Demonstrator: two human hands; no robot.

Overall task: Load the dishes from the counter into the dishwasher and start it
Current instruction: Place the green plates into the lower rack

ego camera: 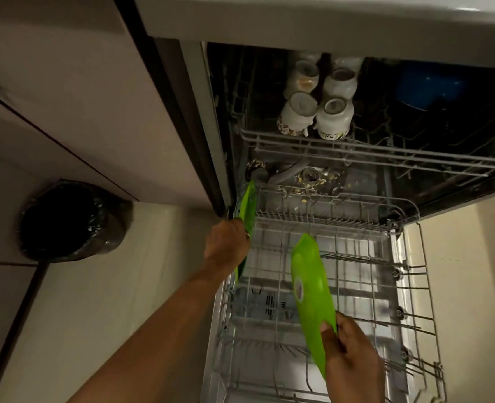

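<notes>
The right hand (354, 353) pinches one green plate (313, 298) on edge above the pulled-out lower rack (322, 218), whose wire rows lie open between both plates. At that rack's left rim the left hand (227, 244) grips a second green plate (247, 207), upright. Beyond it, the upper rack (386, 152) holds four upturned mugs (335, 116) and a blue dish (426, 88).

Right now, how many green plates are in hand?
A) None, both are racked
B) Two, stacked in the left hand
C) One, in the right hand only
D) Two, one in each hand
D: the left hand grips the left plate at the left edge of the rack, and the right hand holds the right plate over it.
</notes>
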